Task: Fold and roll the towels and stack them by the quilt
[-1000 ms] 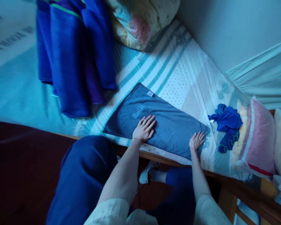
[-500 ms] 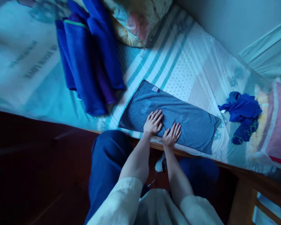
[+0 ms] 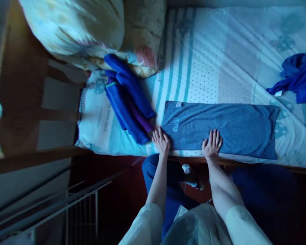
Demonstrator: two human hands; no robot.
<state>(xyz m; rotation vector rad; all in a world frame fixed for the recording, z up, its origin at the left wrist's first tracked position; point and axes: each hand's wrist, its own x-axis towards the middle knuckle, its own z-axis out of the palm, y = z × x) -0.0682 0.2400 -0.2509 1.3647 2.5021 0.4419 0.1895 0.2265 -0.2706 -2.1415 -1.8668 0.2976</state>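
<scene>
A grey-blue towel (image 3: 242,129) lies spread lengthwise along the front of the bed, with pale lettering near its left end and a small white tag on its far edge. My left hand (image 3: 162,140) rests at the towel's left edge, fingers stretched out and close to the stack of folded blue cloths (image 3: 129,102). Palm down, my right hand (image 3: 212,143) lies on the middle of the towel near its front edge, fingers extended. Neither hand grips anything.
A crumpled blue cloth (image 3: 299,75) lies on the patterned bedsheet (image 3: 209,81) to the right. Bulky floral bedding (image 3: 91,30) is piled at the back left. A wooden bed frame (image 3: 25,85) and metal rails (image 3: 81,204) stand at the left.
My hands have moved apart: the left slid to the towel's left edge, the right shifted rightward along the towel. The camera view has turned and moved left, showing the bed frame.
</scene>
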